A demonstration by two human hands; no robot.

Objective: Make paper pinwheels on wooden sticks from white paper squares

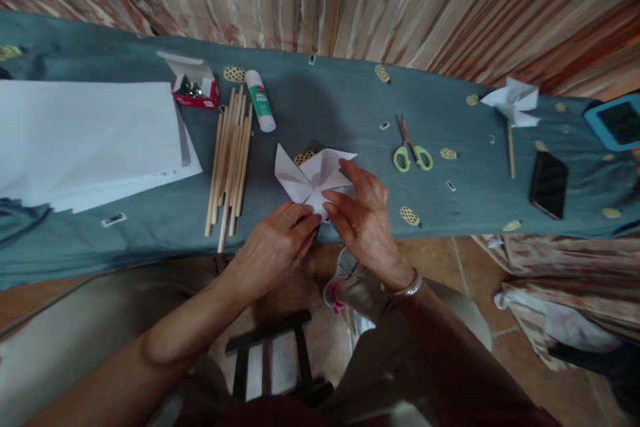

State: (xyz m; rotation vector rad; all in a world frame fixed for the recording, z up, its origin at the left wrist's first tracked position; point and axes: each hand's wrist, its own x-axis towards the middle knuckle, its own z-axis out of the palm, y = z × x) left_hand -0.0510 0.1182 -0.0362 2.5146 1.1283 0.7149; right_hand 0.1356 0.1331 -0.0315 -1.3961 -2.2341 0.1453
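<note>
A white paper pinwheel is between my hands at the table's near edge, its folded blades fanned out away from me. My left hand pinches its near edge from the left. On the other side, my right hand grips the paper, with thumb and fingers near the centre and one finger stretched along the right blade. The fingertips hide part of the near blade. Left of the pinwheel lies a bundle of wooden sticks. To its right are scissors with green handles, slightly apart.
A glue stick and an open red box of small metal pieces lie beyond the sticks. White paper sheets cover the left. At right are another pinwheel on a stick, a black phone and a blue-cased device.
</note>
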